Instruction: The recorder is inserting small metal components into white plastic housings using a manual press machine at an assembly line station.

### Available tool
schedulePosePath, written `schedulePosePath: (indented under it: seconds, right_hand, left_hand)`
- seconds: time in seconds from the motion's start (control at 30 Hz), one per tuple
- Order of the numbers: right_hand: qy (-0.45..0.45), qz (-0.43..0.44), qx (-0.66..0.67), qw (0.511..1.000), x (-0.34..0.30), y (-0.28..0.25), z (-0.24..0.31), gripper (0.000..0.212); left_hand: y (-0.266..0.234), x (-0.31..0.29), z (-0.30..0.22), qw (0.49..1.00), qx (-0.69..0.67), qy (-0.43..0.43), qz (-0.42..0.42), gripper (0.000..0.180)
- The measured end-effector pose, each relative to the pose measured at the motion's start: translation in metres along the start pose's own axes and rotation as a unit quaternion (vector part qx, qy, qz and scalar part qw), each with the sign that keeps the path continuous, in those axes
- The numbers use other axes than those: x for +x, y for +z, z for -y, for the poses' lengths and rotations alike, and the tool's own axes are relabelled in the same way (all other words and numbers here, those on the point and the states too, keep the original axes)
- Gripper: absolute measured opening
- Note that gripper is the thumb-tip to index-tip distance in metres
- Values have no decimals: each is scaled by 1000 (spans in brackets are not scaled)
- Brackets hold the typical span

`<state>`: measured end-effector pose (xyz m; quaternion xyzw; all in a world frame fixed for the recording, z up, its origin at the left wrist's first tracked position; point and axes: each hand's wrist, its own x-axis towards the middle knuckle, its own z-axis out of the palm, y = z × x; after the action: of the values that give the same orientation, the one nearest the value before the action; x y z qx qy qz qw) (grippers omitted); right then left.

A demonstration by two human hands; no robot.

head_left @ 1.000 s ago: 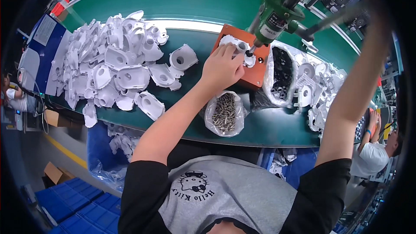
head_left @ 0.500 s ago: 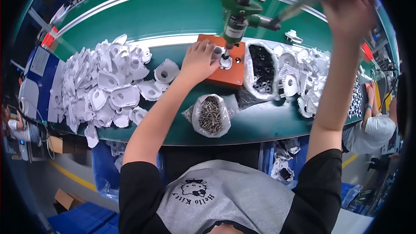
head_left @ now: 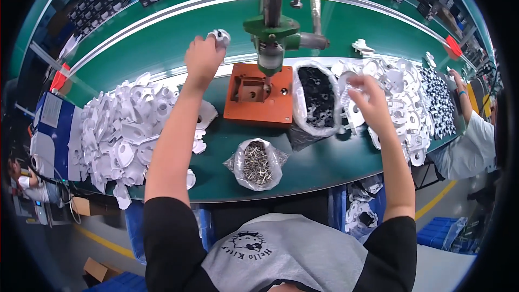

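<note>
My left hand (head_left: 203,60) is closed on a white plastic housing (head_left: 220,38), raised beyond the table's far edge. To its right stands a green hand press (head_left: 271,27) with a metal lever (head_left: 315,5). The press tip hangs over an orange block fixture (head_left: 257,109), whose recess holds no white housing. My right hand (head_left: 372,107) hovers with fingers apart at the left edge of a heap of white plastic parts (head_left: 403,111). A clear bag of small black parts (head_left: 316,94) lies beside that hand.
At the left is a large heap of white housings (head_left: 127,130). Near the front edge sits a bag of metal screws (head_left: 256,165). A green conveyor belt (head_left: 162,38) runs behind the table. Small parts (head_left: 438,103) and a co-worker's arm (head_left: 464,97) are at the far right.
My left hand has lifted the white housing from the fixture and moved up and left. The right hand has let go of the press lever and come down to the right-hand heap.
</note>
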<state>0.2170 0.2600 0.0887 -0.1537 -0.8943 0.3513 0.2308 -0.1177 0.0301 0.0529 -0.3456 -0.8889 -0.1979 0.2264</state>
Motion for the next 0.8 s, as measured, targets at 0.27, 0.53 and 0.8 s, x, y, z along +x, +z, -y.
schedulePosePath:
  seconds: [0.27,0.53,0.8]
  right_hand:
    - [90,34,-319,943,-55,34,-45,36]
    - [87,-73,-265,958,-56,42,-62,29]
    - [87,8,-154,984,-45,10,-58,27]
  left_hand:
    - [20,-18,43,983,80,-82,146,63]
    - [-26,-83,71,923,99,-3,372,32]
    - [-79,-86,59,828,-413,-293,240,19]
